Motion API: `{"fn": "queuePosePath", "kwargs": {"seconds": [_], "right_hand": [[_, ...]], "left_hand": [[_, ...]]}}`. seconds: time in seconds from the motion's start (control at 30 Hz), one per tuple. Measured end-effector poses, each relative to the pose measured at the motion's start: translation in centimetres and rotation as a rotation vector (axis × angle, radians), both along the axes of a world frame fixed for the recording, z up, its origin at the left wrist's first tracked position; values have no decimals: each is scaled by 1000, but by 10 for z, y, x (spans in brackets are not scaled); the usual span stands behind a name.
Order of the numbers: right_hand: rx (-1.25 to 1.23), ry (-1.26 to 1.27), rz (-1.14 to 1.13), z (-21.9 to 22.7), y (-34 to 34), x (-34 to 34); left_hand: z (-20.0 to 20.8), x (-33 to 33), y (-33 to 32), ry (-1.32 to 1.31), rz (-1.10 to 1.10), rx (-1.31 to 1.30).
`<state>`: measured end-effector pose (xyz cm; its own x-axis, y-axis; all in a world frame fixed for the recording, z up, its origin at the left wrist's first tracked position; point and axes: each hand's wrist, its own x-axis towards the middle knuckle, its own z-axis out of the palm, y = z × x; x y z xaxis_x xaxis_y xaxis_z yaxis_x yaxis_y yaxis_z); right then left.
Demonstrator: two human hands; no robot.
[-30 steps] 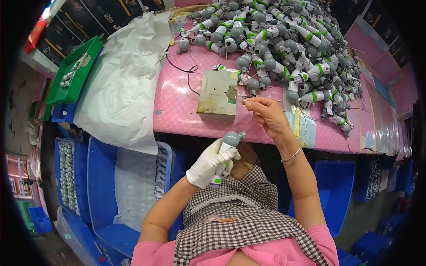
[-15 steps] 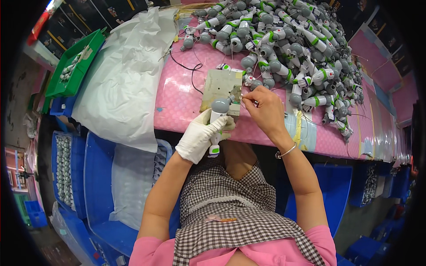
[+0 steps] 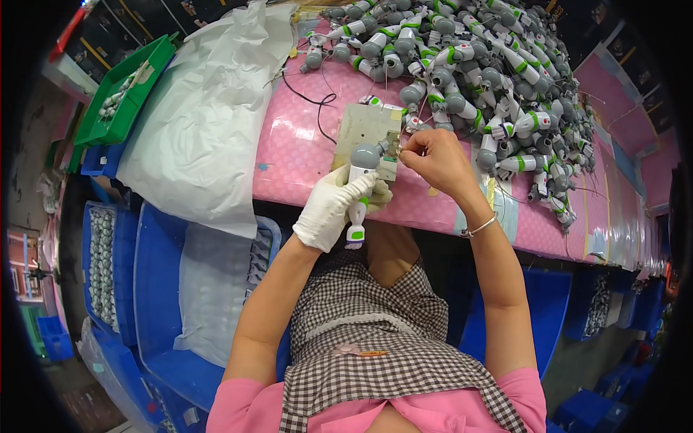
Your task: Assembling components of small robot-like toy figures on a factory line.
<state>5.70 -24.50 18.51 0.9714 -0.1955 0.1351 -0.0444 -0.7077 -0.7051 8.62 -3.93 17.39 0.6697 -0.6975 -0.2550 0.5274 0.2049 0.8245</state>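
Note:
My left hand [image 3: 326, 211], in a white glove, is closed around a toy arm [image 3: 365, 156] with a grey ball shoulder and a white and green forearm. Its ball end points away from me, beside a small metal fixture [image 3: 390, 144] on a flat metal plate [image 3: 359, 128] at the table edge. The toy hand hangs below my glove. My bare right hand [image 3: 440, 164] pinches thumb and forefinger together just right of the fixture. Whatever lies between those fingertips is too small to make out.
A large heap of similar toy arms [image 3: 498, 86], with thin wires among them, covers the table's far right. A black cable [image 3: 317, 103] curls left of the plate. White sheeting [image 3: 202, 123], a green tray [image 3: 130, 94] and blue bins [image 3: 166, 339] are at the left.
The toy arm and my left hand have shifted slightly away from me, toward the fixture. My right hand stays pinched beside it. The whole view has moved a little.

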Motion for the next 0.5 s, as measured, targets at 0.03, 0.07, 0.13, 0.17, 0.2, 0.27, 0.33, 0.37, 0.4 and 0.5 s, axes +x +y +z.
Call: {"fn": "queuePosePath", "kwargs": {"seconds": [0.03, 0.07, 0.13, 0.17, 0.2, 0.27, 0.33, 0.37, 0.4, 0.5], "right_hand": [[-54, -47, -10, 0, 2, -1], [-108, -93, -19, 0, 5, -3], [161, -174, -150, 11, 17, -18], [436, -243, -288, 14, 28, -26], [442, -234, -255, 12, 40, -34], [710, -512, -289, 9, 68, -56], [426, -691, -102, -6, 97, -68], [202, -763, -26, -7, 109, -71], [273, -821, 37, -10, 123, -66], [407, -785, 185, -21, 139, -60]], "left_hand": [[0, -1, 1, -1, 9, 0], [-1, -4, 2, 76, 31, -70], [-1, -11, 5, 151, 78, -145], [-1, -18, 8, 268, 121, -297], [-2, -23, 11, 382, 166, -453], [1, -30, 12, 376, 335, -485], [-7, -33, 15, 394, 450, -585], [-10, -34, 19, 503, 446, -693], [-12, -41, 25, 659, 402, -738], [-2, -54, 42, 809, 257, -785]]}}
